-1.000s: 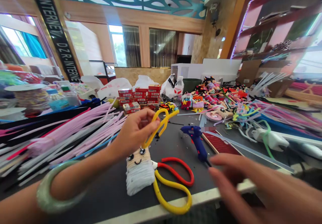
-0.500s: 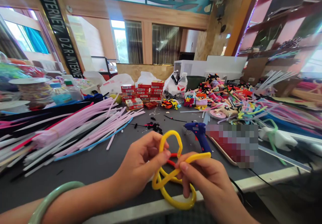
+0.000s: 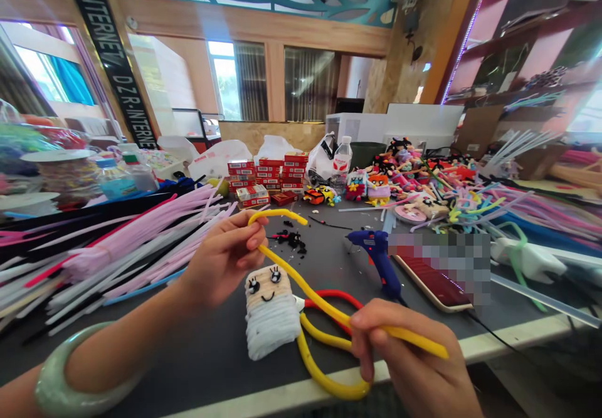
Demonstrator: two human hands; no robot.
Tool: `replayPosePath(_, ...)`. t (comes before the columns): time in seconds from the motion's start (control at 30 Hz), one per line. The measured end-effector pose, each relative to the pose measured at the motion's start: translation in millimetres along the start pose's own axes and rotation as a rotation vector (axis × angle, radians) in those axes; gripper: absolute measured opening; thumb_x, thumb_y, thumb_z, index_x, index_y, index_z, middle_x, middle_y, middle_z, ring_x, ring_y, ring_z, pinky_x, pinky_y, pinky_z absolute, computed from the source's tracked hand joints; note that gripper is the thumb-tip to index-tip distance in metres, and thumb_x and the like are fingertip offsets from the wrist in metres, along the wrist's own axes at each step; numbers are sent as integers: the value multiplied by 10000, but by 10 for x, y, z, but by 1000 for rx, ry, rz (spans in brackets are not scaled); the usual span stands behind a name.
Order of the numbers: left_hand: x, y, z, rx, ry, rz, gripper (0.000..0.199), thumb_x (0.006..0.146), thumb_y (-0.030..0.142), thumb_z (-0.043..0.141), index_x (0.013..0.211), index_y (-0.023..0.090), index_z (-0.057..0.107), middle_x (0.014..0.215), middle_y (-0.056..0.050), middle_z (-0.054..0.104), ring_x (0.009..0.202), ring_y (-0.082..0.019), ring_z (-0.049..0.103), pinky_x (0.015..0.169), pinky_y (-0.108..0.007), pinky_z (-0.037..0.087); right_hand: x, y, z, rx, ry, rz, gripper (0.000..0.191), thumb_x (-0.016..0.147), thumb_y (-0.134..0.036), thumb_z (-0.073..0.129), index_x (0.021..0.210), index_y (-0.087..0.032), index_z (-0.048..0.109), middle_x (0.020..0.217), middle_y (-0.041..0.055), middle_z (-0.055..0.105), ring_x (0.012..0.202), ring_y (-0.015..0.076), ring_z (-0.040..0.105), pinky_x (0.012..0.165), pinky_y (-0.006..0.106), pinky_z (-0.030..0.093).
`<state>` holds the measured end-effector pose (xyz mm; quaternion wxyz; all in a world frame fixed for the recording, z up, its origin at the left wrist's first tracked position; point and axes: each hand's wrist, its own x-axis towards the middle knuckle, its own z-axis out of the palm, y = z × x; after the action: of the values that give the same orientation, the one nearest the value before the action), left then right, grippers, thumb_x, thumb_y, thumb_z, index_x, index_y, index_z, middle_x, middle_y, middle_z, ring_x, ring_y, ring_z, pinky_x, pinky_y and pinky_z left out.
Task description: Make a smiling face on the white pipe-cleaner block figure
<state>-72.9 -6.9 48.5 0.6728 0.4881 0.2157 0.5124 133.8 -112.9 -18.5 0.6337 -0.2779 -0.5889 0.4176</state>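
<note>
A yellow pipe cleaner point(image 3: 305, 285) runs between my hands over the table's near part. My left hand point(image 3: 221, 255) pinches it close to one end, where a short piece bends over to the right. My right hand point(image 3: 399, 349) grips it further along, and the other end sticks out to the right past the fingers. Below lies a small white and cream figure point(image 3: 271, 318) with eyes and a smile. Beside it are scissors point(image 3: 324, 383) with what look like red and yellow handle loops; their blades are hidden, and my right hand partly covers the loops.
A blue glue gun point(image 3: 376, 258) and a phone point(image 3: 439, 280) lie right of centre. Bundled pipe cleaners point(image 3: 117, 249) spread across the left. Red boxes point(image 3: 269, 177), a bottle point(image 3: 342, 158) and many small dolls point(image 3: 414, 167) stand behind. Black scraps point(image 3: 292, 240) lie mid-table.
The crossed yellow loop has been opened out into a longer stretch. My left hand has moved left and up, my right hand slightly right and down. The white figure is now uncovered.
</note>
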Motion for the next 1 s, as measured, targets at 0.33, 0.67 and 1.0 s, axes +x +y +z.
replayPosePath(0.33, 186, 74, -286, 101, -105, -50, 207, 703, 245, 754, 620, 103, 628, 480, 56, 445, 344, -9, 354, 379, -138, 319, 163, 32, -69, 307, 132, 186, 106, 803, -312, 706, 876, -259, 761, 721, 21, 741, 576, 97, 632, 578, 199, 497)
replayPosePath(0.67, 262, 33, -363, 102, -73, -61, 215, 738, 234, 713, 644, 130, 550, 524, 36, 506, 342, -37, 389, 385, -173, 342, 192, 76, -136, 371, 112, 279, 124, 803, -342, 688, 788, -222, 717, 666, 27, 688, 594, 129, 600, 587, 236, 477)
replayPosePath(1.0, 190, 14, -208, 70, -127, -19, 215, 715, 246, 747, 611, 137, 595, 591, -12, 662, 798, -201, 707, 797, -259, 534, 136, -106, -87, 203, 39, 301, 187, 843, -353, 637, 783, -190, 704, 665, 25, 669, 597, 119, 583, 588, 230, 444)
